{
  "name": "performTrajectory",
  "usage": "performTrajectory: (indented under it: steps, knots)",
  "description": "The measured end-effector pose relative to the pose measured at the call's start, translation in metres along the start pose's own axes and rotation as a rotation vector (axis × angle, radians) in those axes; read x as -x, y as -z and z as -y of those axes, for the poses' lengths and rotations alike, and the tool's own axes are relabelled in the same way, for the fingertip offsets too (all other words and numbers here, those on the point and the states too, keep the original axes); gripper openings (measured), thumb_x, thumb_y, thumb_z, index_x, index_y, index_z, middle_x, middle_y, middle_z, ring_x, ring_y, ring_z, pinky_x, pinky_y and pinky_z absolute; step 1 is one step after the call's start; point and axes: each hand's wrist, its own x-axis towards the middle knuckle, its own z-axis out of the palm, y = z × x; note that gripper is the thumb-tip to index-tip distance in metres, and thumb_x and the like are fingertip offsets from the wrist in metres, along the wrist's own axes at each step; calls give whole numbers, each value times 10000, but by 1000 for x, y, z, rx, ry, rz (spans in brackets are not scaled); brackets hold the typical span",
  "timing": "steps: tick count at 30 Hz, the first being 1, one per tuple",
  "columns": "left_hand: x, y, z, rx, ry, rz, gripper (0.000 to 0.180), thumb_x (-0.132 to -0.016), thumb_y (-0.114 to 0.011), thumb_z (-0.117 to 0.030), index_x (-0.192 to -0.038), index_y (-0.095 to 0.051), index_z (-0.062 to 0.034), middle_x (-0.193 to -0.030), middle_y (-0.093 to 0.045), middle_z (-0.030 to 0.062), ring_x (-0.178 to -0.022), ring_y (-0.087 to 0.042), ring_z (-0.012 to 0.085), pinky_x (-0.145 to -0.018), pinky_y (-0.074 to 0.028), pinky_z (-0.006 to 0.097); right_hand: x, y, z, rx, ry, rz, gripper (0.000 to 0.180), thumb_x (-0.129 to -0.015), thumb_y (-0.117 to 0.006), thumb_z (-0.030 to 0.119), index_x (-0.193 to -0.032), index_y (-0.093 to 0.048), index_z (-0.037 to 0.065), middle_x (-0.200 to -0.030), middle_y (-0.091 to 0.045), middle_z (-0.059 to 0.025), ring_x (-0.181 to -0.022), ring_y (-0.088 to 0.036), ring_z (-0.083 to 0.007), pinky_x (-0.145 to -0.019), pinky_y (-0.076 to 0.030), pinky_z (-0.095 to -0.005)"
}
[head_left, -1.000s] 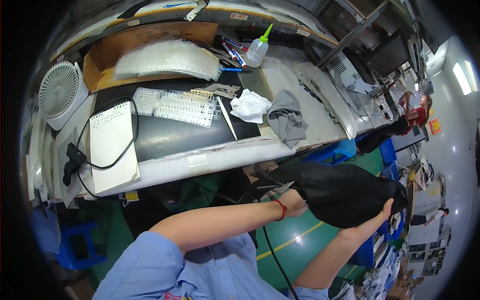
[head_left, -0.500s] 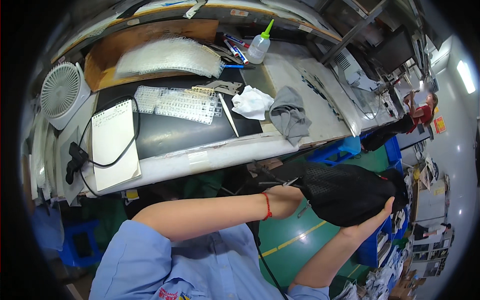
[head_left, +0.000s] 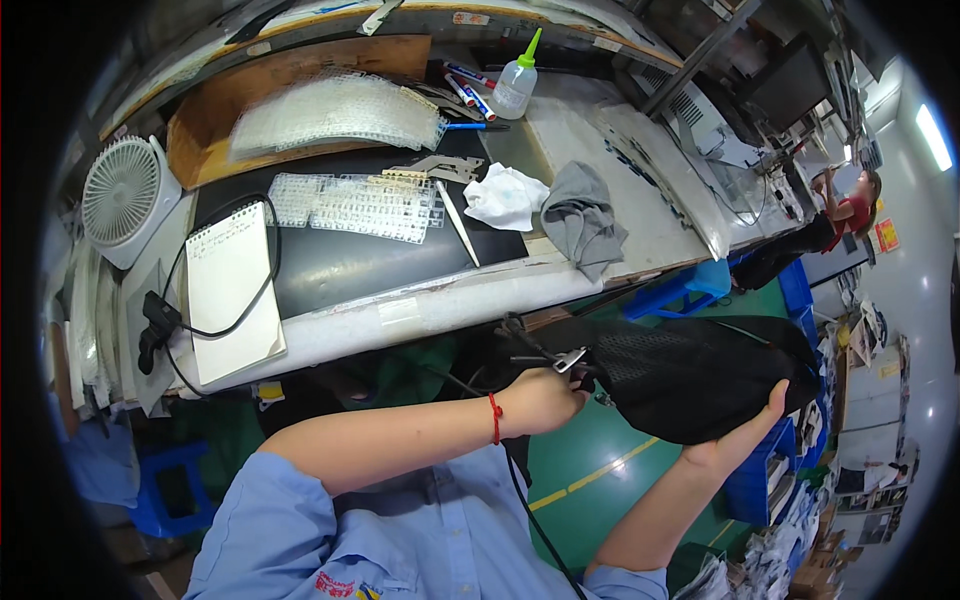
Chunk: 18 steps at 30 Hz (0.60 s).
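Note:
A black mesh-sided bag [head_left: 690, 385] hangs in the air between my hands, in front of the workbench. At its left end, my left hand [head_left: 548, 402] is closed on the bag beside a metal zipper pull or buckle [head_left: 570, 361] and dark straps [head_left: 515, 335]; its fingertips are partly hidden. Under the right end, my right hand [head_left: 745, 425] grips the bag from below, with the thumb along its side and the other fingers hidden behind it. A red cord bracelet [head_left: 496, 418] circles my left wrist.
The bench holds a white fan [head_left: 125, 195], notebook [head_left: 235, 290], black cable [head_left: 160, 320], clear keypad-like sheets [head_left: 365, 207], tweezers-like white tool [head_left: 458, 225], white cloth [head_left: 507, 197], grey cloth [head_left: 583, 220] and green-tipped bottle [head_left: 516, 85]. A blue stool [head_left: 685, 290] stands beyond; a person in red [head_left: 850, 210] is farther right.
My left hand has come out from behind the bag's end and moved slightly left, now gripping beside the metal piece. The bag has tilted and looks flatter; my right hand stays under it.

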Motion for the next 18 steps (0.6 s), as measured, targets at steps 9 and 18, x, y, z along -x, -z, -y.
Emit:
performTrajectory:
  steps: [9, 18]
  knots:
    - [-11, -27, 30, 3, 32, -186, 340, -965, -430, -276, -1039, -599, 10, -898, -653, 222, -870, -656, 362, -759, -521, 424, 0, 4, 2, -5, 1, 60, 518, -885, -588, 436, -1267, -544, 90, -1267, -570, -115, -1131, -570, -307, -956, -480, -474]
    - [-8, -32, 38, -54, -8, -198, 278, -886, -514, -193, -1051, -566, 24, -909, -638, 239, -845, -653, 389, -739, -533, 434, -1, 6, 2, -5, 3, 73, 524, -884, -589, 438, -1275, -542, 92, -1273, -569, -112, -1134, -569, -304, -959, -477, -474]
